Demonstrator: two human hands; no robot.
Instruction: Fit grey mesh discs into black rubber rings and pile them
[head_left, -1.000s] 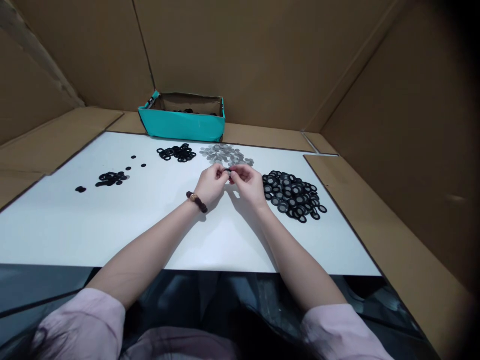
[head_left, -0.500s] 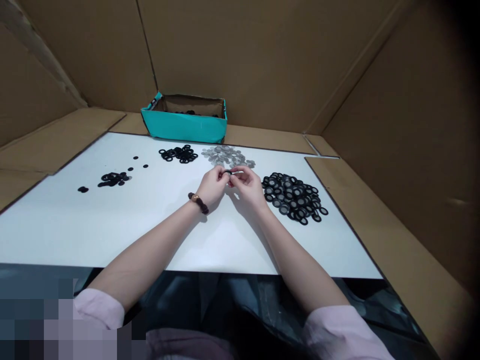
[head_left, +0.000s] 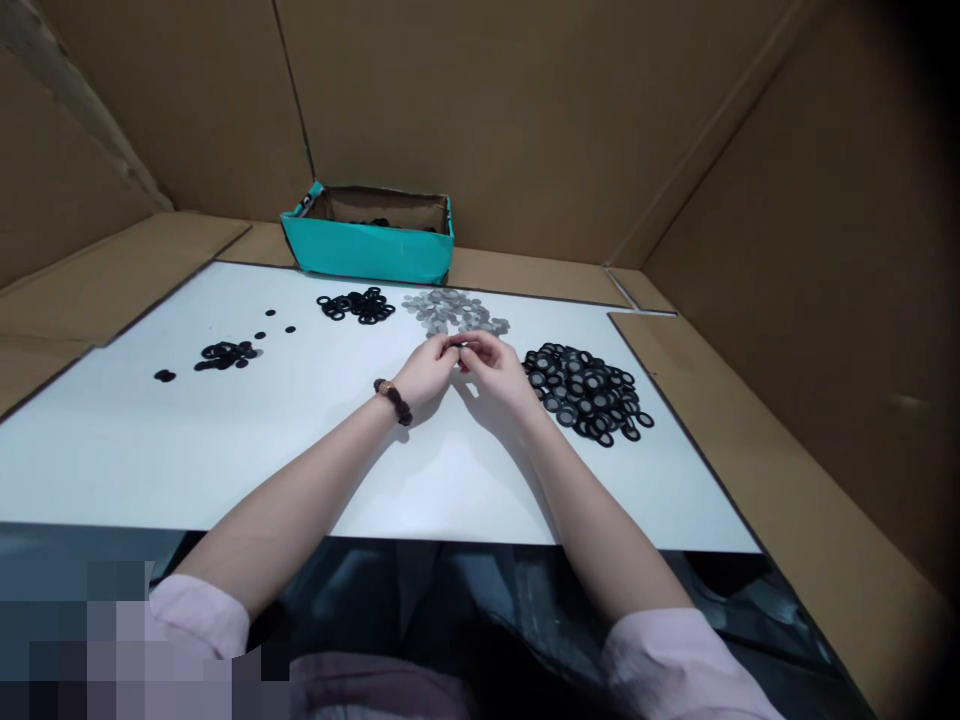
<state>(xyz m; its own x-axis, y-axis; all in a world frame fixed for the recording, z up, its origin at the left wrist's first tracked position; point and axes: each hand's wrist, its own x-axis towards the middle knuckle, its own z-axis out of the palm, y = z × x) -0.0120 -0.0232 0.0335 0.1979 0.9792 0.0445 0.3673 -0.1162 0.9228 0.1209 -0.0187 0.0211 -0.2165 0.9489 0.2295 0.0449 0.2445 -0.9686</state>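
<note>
My left hand [head_left: 429,372] and my right hand [head_left: 495,370] meet above the middle of the white tabletop [head_left: 315,450]. Between their fingertips they pinch one small black ring [head_left: 456,348], mostly covered by the fingers. Just beyond the hands lies a heap of grey translucent discs [head_left: 454,308]. To the right of my right hand is a large pile of black rings with grey centres [head_left: 589,390]. Behind and left of my left hand sits a group of open black rings [head_left: 358,306]. Farther left lie small black discs [head_left: 229,354] in a loose cluster.
A turquoise box [head_left: 367,252] with black pieces inside stands at the table's back edge. Cardboard walls [head_left: 525,120] enclose the back and sides. A few stray black discs [head_left: 165,376] lie at the left.
Both hands stay together in nearly the same place. The fingers have shifted slightly around the black ring, which shows less now. The piles look the same.
</note>
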